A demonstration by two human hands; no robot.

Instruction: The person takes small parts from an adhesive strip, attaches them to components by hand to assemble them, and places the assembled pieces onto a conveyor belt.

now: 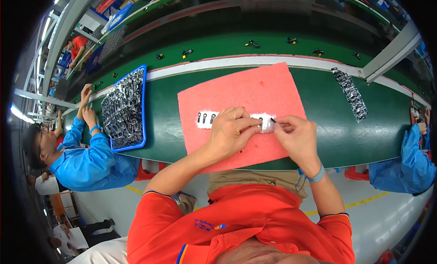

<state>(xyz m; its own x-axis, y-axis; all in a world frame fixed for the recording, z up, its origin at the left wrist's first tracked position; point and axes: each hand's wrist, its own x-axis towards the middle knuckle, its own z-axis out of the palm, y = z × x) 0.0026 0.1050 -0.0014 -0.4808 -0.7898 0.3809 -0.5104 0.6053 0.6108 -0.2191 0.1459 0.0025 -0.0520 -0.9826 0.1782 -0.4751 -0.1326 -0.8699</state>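
A pink foam sheet (246,88) lies on the green bench in front of me. On it rests a white strip (220,119) carrying a row of small black parts (205,118), partly covered by my left hand (231,131). The fingers of that hand are bunched together, with thumb and index tip at a black piece on the strip's right portion. My right hand (298,135) pinches a tiny dark part (272,120) over the strip's right end, which looks shiny, like clear film. A blue band circles my right wrist.
At the left stands a blue tray (144,109) filled with black parts in clear wrap. A wrapped row of similar parts (349,94) lies at the right. Beyond a white rail, small black pieces (251,44) sit on a green belt. Co-workers in blue sit on both sides.
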